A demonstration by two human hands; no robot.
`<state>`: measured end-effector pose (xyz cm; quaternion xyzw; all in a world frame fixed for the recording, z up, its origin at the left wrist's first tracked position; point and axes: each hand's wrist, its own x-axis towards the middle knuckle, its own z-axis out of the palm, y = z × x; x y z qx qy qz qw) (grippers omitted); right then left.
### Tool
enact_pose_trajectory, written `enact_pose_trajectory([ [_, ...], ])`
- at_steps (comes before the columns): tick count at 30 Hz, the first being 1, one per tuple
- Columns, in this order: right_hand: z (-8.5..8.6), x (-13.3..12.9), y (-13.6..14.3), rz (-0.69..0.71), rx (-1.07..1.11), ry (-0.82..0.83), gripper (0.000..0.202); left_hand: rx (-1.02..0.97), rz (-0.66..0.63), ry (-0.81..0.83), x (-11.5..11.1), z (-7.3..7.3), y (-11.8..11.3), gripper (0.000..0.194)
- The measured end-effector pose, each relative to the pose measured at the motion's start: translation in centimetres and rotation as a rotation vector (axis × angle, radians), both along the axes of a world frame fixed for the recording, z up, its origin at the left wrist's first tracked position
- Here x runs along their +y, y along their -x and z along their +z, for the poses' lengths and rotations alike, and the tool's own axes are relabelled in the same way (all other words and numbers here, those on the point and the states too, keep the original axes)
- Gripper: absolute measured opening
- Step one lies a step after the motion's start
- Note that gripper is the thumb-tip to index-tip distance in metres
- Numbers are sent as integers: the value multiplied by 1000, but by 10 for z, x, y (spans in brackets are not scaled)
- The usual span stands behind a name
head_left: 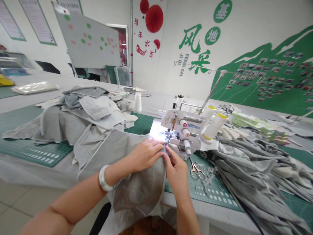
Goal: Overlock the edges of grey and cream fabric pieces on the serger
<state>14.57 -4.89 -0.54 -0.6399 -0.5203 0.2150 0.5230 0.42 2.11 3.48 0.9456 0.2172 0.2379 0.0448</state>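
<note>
A piece of grey fabric (pixel 144 182) runs up to the lit foot of a white overlock sewing machine (pixel 183 120) and hangs over the table's front edge. My left hand (pixel 146 155), with a pale bangle above the wrist, lies on the fabric just before the machine foot, fingers stretched flat. Close beside it, my right hand (pixel 176 166) pinches the fabric's edge between thumb and fingers. The needle area is partly hidden by the fingers.
Scissors (pixel 197 171) and thread scraps lie on a green cutting mat (pixel 220 194) right of my hands. Heaped grey cloth (pixel 256 169) spreads farther right; another grey pile (pixel 70 114) sits left. A white thread cone (pixel 137 102) stands behind.
</note>
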Motion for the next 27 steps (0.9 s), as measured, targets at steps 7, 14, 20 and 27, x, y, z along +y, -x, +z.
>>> enact_pose_trajectory([
  [7,2,-8,-2,45,-6,-1,45,0,10,20,6,-4,2,31],
  [14,2,-2,-1,87,-41,8,48,77,85,-69,7,-8,-2,35],
  [20,1,1,2,42,-133,-21,44,79,108,-39,10,-6,-5,36],
  [27,2,-3,0,-19,-205,-49,39,90,137,1,14,-3,-8,38],
])
